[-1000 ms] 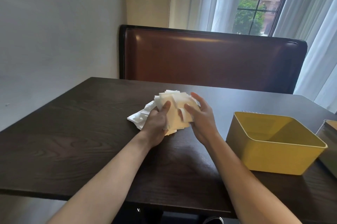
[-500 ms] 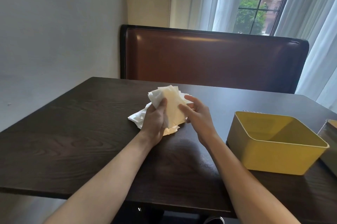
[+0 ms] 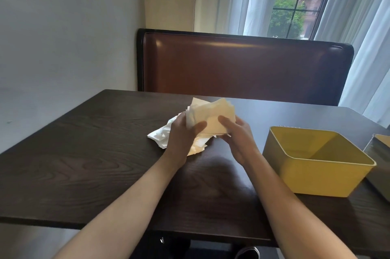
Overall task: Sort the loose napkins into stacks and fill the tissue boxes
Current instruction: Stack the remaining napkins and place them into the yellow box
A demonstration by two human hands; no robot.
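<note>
A bundle of cream napkins (image 3: 213,113) is held upright just above the dark table (image 3: 84,153), between both hands. My left hand (image 3: 181,140) grips its left side with the thumb across the front. My right hand (image 3: 238,136) grips the right side, thumb on the front too. Under and left of my hands lies a loose pile of white and cream napkins (image 3: 162,134). An open yellow tissue box (image 3: 314,166) with nothing visible inside stands to the right of my right hand.
A second box (image 3: 379,153) shows partly at the right edge, touching the yellow one. A brown padded bench back (image 3: 242,64) runs behind the table. The wall is on the left, curtains and a window on the right.
The bundle has been turned and squared up between my hands. My right hand moved from touching its edge to gripping its right side.
</note>
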